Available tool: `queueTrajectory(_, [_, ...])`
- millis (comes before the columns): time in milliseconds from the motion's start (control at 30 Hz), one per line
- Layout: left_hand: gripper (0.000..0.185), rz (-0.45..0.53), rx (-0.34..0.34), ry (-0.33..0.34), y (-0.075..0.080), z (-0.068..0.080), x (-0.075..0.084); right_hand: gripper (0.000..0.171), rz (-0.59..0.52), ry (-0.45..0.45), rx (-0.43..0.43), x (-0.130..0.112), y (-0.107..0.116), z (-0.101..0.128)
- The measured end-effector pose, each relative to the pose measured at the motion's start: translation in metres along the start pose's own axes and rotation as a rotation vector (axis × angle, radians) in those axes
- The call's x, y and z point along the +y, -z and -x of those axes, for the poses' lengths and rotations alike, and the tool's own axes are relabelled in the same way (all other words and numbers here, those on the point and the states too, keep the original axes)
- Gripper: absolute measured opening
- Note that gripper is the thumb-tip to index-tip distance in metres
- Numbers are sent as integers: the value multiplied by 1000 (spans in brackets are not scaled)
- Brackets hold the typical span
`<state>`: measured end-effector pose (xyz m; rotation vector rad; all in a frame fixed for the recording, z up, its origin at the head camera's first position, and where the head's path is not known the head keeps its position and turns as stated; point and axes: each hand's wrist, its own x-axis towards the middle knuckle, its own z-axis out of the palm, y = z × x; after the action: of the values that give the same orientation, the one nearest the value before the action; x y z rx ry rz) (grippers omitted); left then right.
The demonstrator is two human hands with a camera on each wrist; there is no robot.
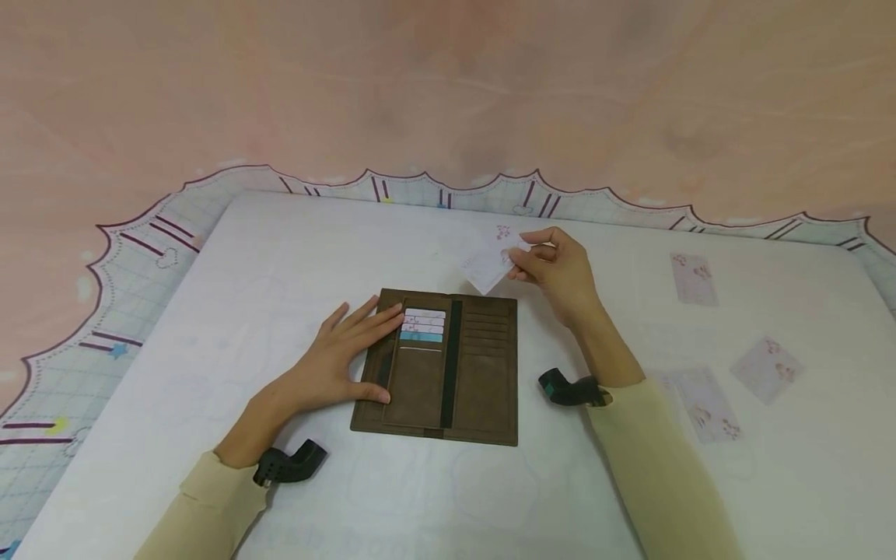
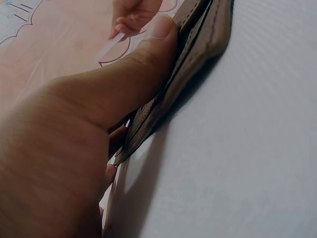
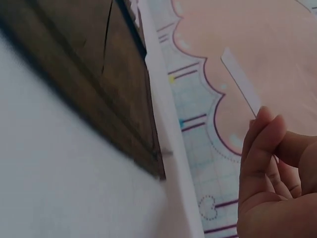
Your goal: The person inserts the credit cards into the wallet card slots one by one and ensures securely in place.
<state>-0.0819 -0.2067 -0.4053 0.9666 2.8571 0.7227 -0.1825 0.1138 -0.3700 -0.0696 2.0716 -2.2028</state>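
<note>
Left hand (image 1: 336, 362): spread flat, pressing wallet (image 1: 448, 365). Right hand (image 1: 556, 268), at 1 o'clock, pinches card (image 1: 490, 264); thin grip risks dropping it.

No legible text or labels anywhere

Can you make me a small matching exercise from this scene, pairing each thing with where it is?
Things:
1. Open brown leather wallet
2. Pale patterned card
3. Left hand
4. Three loose pale cards

Places:
A. Pinched in the right hand
B. Resting flat on the wallet's left half
C. Lying apart on the white table, right of the wallet
D. Flat on the table's middle

Pairs: 1-D, 2-A, 3-B, 4-C
</note>
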Motion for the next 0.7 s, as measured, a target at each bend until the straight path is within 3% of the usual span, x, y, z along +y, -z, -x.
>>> queueTrajectory(367, [105,1,12,-9,2,1,2,30,66,-35,-55,13,-41,-6])
queueTrajectory(700, [105,4,5,-8,3,0,3,27,116,3,-84,28,-54,-6])
